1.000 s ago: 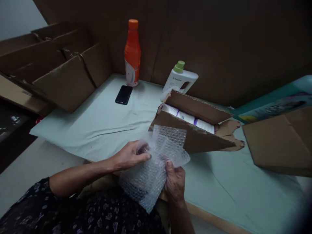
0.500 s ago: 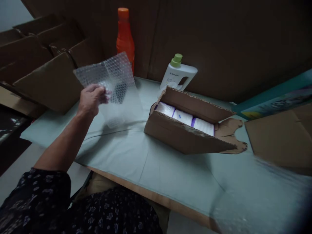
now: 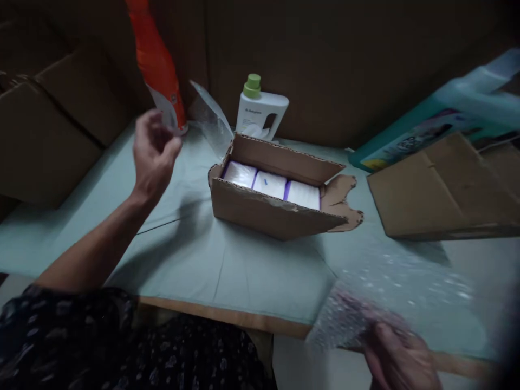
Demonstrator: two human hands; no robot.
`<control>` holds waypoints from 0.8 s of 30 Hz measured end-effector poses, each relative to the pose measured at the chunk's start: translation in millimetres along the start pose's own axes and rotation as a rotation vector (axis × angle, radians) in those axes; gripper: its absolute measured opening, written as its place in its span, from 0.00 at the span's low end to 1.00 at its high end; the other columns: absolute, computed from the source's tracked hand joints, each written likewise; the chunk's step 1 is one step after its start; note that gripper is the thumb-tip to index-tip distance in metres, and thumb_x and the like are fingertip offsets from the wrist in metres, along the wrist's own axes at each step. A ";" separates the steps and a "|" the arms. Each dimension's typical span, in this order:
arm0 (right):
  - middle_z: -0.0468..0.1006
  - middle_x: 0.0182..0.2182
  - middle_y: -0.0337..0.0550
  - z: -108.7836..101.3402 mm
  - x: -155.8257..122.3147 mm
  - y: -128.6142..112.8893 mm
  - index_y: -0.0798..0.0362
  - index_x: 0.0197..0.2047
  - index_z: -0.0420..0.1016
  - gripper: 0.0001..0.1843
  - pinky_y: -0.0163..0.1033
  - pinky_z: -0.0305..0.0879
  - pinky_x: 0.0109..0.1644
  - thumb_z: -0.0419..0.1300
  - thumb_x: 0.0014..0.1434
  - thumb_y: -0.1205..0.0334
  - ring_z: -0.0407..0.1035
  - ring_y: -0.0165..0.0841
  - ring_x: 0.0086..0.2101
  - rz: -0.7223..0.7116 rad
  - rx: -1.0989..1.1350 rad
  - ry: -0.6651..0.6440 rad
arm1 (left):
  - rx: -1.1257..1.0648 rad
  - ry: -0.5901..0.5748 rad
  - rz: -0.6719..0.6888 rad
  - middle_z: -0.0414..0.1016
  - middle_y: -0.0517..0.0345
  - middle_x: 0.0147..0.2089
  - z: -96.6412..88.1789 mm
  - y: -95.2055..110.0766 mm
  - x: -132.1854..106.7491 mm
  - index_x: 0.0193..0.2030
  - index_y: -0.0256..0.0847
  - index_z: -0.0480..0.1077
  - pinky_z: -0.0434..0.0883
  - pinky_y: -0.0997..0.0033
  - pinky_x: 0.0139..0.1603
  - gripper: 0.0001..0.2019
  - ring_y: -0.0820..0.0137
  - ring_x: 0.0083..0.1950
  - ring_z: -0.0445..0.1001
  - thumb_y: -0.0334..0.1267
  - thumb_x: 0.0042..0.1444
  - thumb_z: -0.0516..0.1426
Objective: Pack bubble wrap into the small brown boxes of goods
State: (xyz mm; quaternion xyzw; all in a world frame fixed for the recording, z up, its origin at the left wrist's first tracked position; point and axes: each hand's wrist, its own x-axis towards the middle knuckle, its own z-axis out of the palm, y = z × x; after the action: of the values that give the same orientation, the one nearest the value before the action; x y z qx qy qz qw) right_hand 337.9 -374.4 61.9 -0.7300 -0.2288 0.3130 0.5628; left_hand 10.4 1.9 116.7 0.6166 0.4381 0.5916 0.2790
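Observation:
My left hand (image 3: 153,154) is raised over the table's left side, fingers loosely curled and apart, holding nothing. It is nearest to the orange bottle (image 3: 156,59), whose lower part it overlaps. Behind the open cardboard box (image 3: 260,208), a piece of bubble wrap (image 3: 215,122) leans upright beside the box's left end. Three white packs with purple edges (image 3: 270,185) lie in a row inside that box. At the lower right, my right hand (image 3: 400,357) grips a second sheet of bubble wrap (image 3: 345,314), somewhat blurred, spread over the table's front edge.
A white bottle with a green cap (image 3: 262,111) stands behind the box. To the right, a large teal bottle (image 3: 430,130) leans behind another carton (image 3: 442,189). Brown cartons (image 3: 49,135) stand on the left. Pale green cloth (image 3: 252,271) covers the table.
My left hand has let go of its bubble wrap, which now stands behind the box's left end. My right hand has come into view with another sheet. The view has shifted right.

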 end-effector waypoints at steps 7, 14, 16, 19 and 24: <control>0.84 0.30 0.46 80.3 10.6 -23.5 0.49 0.29 0.86 0.14 0.50 0.76 0.48 0.68 0.56 0.48 0.79 0.45 0.38 -0.091 -0.238 -0.882 | -0.366 -0.966 -0.796 0.76 0.42 0.58 -41.7 34.8 -182.3 0.67 0.41 0.64 0.74 0.58 0.52 0.44 0.60 0.51 0.77 0.47 0.43 0.73; 0.79 0.27 0.40 146.3 27.3 -33.6 0.52 0.35 0.83 0.15 0.36 0.67 0.33 0.64 0.56 0.48 0.71 0.34 0.29 -0.145 -0.342 -0.971 | -0.356 -0.601 -0.855 0.75 0.58 0.40 -27.1 20.4 -190.4 0.52 0.38 0.72 0.68 0.72 0.40 0.28 0.70 0.38 0.73 0.47 0.45 0.69; 0.77 0.24 0.38 145.3 33.0 -24.3 0.51 0.36 0.81 0.15 0.37 0.64 0.32 0.66 0.52 0.49 0.68 0.33 0.26 -0.220 -0.435 -0.682 | -0.207 -0.496 -0.767 0.74 0.59 0.38 -38.1 11.0 -189.0 0.49 0.38 0.73 0.67 0.72 0.38 0.24 0.70 0.36 0.71 0.45 0.46 0.67; 0.80 0.29 0.42 125.2 36.4 -10.8 0.52 0.41 0.80 0.19 0.42 0.67 0.38 0.64 0.53 0.47 0.71 0.35 0.29 -0.319 -0.475 -0.296 | 0.106 -0.492 -0.603 0.74 0.59 0.38 -65.6 -2.1 -188.1 0.54 0.40 0.72 0.67 0.70 0.40 0.25 0.69 0.35 0.69 0.44 0.48 0.64; 0.81 0.38 0.48 87.9 43.0 -6.2 0.52 0.45 0.79 0.22 0.46 0.70 0.44 0.64 0.56 0.43 0.73 0.38 0.36 -0.311 -0.390 -0.053 | 0.569 -0.599 -0.205 0.74 0.47 0.54 -93.4 -6.9 -159.4 0.62 0.44 0.70 0.68 0.54 0.56 0.29 0.54 0.54 0.71 0.46 0.53 0.63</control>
State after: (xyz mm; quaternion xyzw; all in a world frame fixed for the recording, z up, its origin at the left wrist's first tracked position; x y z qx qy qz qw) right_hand 305.3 -283.7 44.3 -0.7724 -0.4091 0.1916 0.4465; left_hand -68.7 -149.9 47.0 0.7669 0.5425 0.2113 0.2700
